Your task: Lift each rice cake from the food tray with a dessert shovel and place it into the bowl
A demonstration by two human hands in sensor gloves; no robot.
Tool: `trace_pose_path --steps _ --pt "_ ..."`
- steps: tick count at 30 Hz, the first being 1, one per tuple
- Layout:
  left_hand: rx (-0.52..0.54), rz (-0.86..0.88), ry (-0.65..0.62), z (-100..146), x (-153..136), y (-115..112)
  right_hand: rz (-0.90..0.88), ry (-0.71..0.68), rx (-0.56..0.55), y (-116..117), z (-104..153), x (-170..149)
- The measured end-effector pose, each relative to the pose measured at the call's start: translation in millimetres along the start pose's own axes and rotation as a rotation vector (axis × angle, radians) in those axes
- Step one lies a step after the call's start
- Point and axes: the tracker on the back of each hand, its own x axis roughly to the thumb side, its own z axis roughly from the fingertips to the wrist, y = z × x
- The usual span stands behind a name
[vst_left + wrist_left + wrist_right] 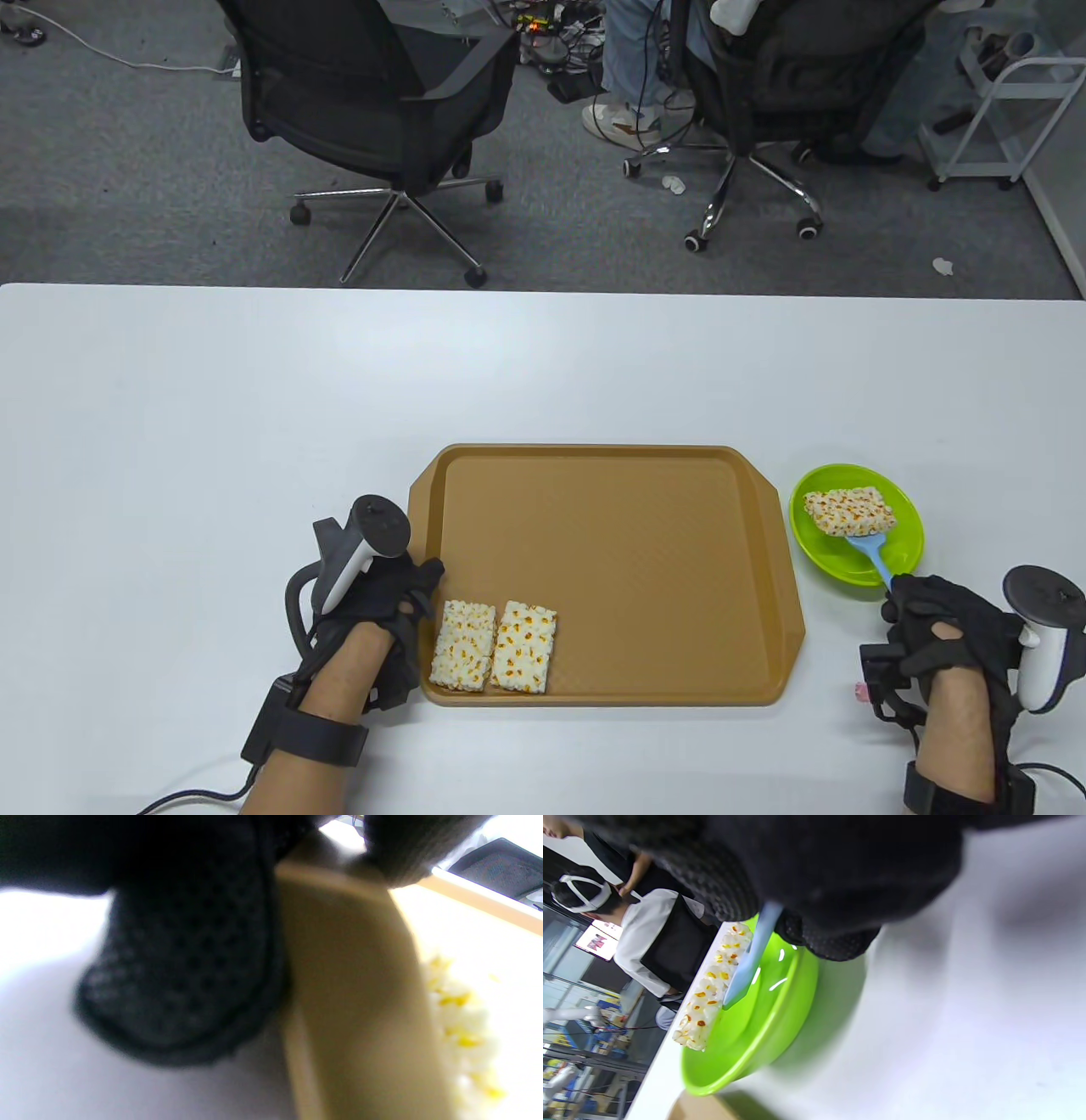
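Note:
A brown food tray lies at the table's near middle, with two white rice cakes side by side in its near-left corner. My left hand grips the tray's left rim. To the tray's right sits a green bowl. My right hand holds the handle of a blue dessert shovel, whose blade carries a third rice cake over the bowl.
The white table stretches far to the left and back. Beyond its far edge stand office chairs and a seated person's legs. A small pink thing lies by my right wrist.

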Motion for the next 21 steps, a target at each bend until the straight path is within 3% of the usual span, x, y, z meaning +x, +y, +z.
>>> trace_pose_path --steps 4,14,17,21 --pt "-0.001 0.001 0.0 -0.1 -0.2 0.1 0.148 -0.012 -0.045 4.6 4.6 12.3" --pt "-0.008 0.006 -0.002 -0.3 -0.3 0.4 0.541 -0.087 -0.442 10.4 46.4 50.2" --pt "-0.009 0.005 -0.002 -0.5 -0.3 0.6 0.587 -0.087 -0.556 8.8 53.4 53.0" --pt "-0.008 0.006 -0.002 -0.6 -0.3 0.7 0.615 -0.074 -0.579 8.9 56.7 50.9"
